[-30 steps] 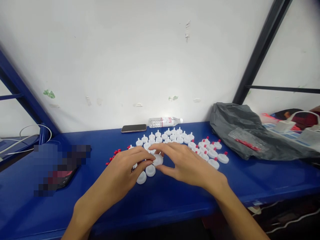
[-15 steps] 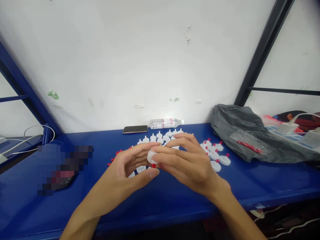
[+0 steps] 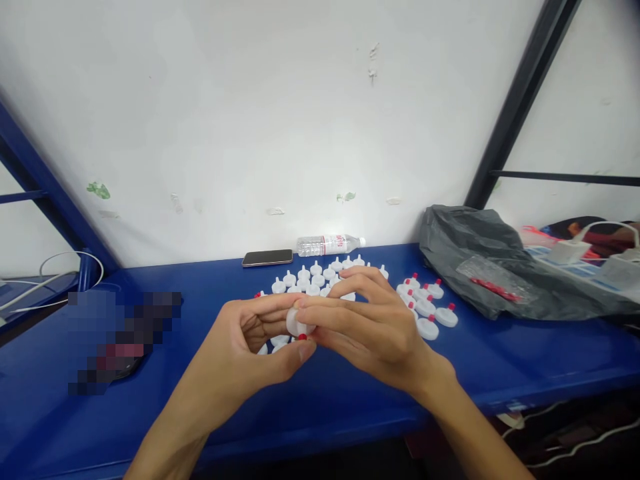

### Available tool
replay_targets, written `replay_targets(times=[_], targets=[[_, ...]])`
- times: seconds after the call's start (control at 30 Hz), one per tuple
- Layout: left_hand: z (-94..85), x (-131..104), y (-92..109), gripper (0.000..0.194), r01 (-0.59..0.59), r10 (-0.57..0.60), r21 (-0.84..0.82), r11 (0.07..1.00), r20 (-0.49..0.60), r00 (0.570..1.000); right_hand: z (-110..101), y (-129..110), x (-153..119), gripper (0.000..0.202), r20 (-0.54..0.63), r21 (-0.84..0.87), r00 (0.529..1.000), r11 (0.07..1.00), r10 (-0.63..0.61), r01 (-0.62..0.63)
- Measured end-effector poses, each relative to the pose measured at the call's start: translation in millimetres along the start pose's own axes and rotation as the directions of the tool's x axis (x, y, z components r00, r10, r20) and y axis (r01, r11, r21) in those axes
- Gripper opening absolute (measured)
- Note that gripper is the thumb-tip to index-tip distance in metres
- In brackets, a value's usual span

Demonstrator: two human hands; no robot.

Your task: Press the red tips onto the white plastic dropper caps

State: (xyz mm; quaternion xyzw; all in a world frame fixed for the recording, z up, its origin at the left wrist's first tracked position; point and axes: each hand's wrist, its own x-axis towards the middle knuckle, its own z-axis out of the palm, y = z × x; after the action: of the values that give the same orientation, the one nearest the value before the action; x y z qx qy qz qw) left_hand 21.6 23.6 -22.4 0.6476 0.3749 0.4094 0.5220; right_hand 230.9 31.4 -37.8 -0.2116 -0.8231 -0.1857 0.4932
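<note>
Above the blue table, a white round nozzle lid (image 3: 295, 325) with a small red cap at its tip is held between both hands. My left hand (image 3: 250, 343) curves round it, with the thumb against the red tip and the fingertips at its far side. My right hand (image 3: 377, 327) grips the same lid from the right, and its fingers cover part of it. Behind the hands stand several white nozzle lids (image 3: 304, 273) without red caps, spouts up. To the right is a cluster of red-capped nozzle lids (image 3: 447, 316). More lids (image 3: 280, 341) show partly behind my left hand.
At the wall lie a phone (image 3: 267, 258) and a clear water bottle (image 3: 311, 246) on its side. A grey plastic bag (image 3: 455, 250) is on the right, with a clear packet of red pieces (image 3: 495, 288) on it. A blurred-out dark item (image 3: 133, 353) lies left.
My left thumb now presses on the red tip, where a small gap showed before. The lid has tilted slightly between my fingers, and the view has shifted a little.
</note>
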Motion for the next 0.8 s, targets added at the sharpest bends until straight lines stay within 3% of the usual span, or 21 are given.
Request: replay_targets(times=[0.17, 0.27, 0.37, 0.47, 0.53, 0.63, 0.7, 0.8], targets=[[-0.1, 1.5, -1.7, 0.055, -0.009, 0.011, 0.116, 0.993, -0.023, 1.000, 0.5, 4.7, -2.7, 0.014, 0.036, 0.064, 0.997, 0.995, 0.070, -0.072], [-10.2, 3.3, -2.4, 0.055, -0.063, 0.128, 0.400, 0.914, -0.137, 0.982, -0.2, 11.9, -7.8, 0.025, 0.187, 0.044, 0.965, 0.980, 0.185, -0.196], [-33.8, 6.7, -5.4, 0.044, -0.017, 0.240, 0.745, 0.666, -0.193, 0.951, -1.7, 19.3, -13.0, 0.030, 0.437, -0.032, 0.846, 0.945, 0.307, -0.327], [-66.8, 10.8, -15.3, 0.040, 0.077, 0.167, 0.898, 0.433, -0.165, 0.972, -2.9, 23.3, -16.8, 0.026, 0.644, -0.121, 0.654, 0.897, 0.396, -0.424], [-88.5, 12.1, -25.4, 0.042, 0.138, 0.048, 0.929, 0.343, -0.164, 0.985, -3.7, 24.2, -18.9, 0.023, 0.710, -0.145, 0.566, 0.873, 0.419, -0.465], [-112.3, 11.2, -39.6, 0.042, 0.201, -0.107, 0.933, 0.297, -0.177, 0.978, -5.8, 25.7, -22.4, 0.020, 0.742, -0.158, 0.503, 0.844, 0.444, -0.512], [-120.5, 9.7, -45.3, 0.042, 0.237, -0.147, 0.930, 0.281, -0.202, 0.968, -7.8, 27.5, -25.1, 0.019, 0.738, -0.202, 0.470, 0.824, 0.484, -0.530], [-124.8, 9.2, -49.3, 0.040, 0.269, -0.153, 0.926, 0.265, -0.236, 0.960, -9.7, 30.9, -28.9, 0.016, 0.693, -0.286, 0.479, 0.815, 0.539, -0.505]])
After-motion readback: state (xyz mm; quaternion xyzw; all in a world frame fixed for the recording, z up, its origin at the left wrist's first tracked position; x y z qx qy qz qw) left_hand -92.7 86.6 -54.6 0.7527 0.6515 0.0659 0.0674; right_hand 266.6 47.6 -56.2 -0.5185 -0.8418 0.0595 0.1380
